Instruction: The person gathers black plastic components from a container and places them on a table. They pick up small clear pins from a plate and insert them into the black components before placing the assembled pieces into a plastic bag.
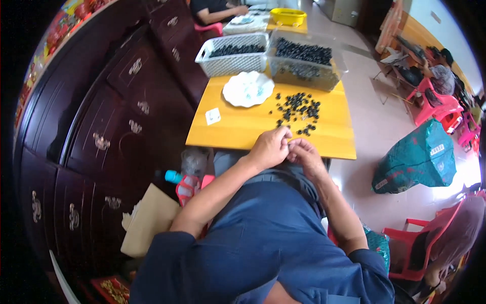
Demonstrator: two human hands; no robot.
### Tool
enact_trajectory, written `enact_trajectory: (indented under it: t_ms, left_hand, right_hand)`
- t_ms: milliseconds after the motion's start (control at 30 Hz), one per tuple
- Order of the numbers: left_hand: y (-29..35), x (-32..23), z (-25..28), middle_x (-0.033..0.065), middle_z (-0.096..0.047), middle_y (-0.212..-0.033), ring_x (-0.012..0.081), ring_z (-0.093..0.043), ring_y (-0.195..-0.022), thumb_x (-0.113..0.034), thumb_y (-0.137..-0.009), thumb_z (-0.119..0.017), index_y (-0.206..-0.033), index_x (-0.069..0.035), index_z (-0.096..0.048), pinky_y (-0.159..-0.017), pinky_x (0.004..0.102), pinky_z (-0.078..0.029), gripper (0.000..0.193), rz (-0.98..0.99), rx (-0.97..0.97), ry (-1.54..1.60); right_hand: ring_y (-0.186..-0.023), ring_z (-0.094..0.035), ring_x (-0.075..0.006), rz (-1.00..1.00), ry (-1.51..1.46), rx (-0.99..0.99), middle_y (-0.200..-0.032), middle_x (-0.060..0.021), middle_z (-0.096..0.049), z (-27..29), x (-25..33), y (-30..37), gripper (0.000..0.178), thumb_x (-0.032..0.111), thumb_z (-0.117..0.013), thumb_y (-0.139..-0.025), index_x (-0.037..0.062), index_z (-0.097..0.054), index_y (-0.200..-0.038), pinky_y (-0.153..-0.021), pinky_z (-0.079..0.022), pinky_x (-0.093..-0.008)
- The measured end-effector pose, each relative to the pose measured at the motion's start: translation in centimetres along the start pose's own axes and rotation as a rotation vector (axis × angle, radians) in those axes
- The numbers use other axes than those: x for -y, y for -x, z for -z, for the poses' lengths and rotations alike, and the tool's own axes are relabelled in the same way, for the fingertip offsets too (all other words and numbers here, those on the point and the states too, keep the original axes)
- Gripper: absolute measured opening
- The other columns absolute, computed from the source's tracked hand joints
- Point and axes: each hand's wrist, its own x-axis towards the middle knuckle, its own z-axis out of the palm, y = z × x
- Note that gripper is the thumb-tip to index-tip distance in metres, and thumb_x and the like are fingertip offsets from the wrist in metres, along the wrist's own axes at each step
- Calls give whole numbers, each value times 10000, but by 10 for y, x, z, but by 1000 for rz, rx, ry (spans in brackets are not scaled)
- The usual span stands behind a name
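Close together at the near edge of the yellow table (pixel 228 133) are my left hand (pixel 272 148) and my right hand (pixel 307 156). Both have their fingers bent into a pinch, fingertips almost meeting. Whatever sits between them is too small or hidden to name. Just beyond lies a loose pile of small round black pieces (pixel 299 107), a few of them right by my fingers. A white scalloped plate (pixel 234 93) holding small pale-blue bits stands left of the pile. On the table's left side lies a small white card (pixel 213 116).
At the table's far end stand a white-grey basket (pixel 230 64) and a clear bin (pixel 304 76), both holding black pieces. Dark drawers (pixel 134 96) line the left; an open carton (pixel 152 223) is beside me. A teal sack (pixel 417 159) stands right. Other people sit farther off.
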Motion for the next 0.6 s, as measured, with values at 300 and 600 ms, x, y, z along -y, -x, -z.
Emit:
enact_trajectory:
  t_ms: [300,600]
  left_hand:
    - [3,1,-6,173,-663,-799,376,-669,-745,-36,-855,-599,-994,-38,-578,-661,471,-524,141,79,24,48]
    - [6,5,-13,130,-632,-734,336,-656,-688,8,-821,-593,-1062,-49,-534,-639,455,-516,254,95,-12,20]
  right_hand:
    - [-773,-603,-82,-37,-28,-30,-892,1,-672,13,-6,-7,108,152,-657,-972,77,-653,-1051,-727,-482,-222]
    - [-747,-590,-83,-34,-11,-61,-875,6,-666,8,-6,-6,114,142,-651,-969,71,-651,-1057,-731,-486,-239]
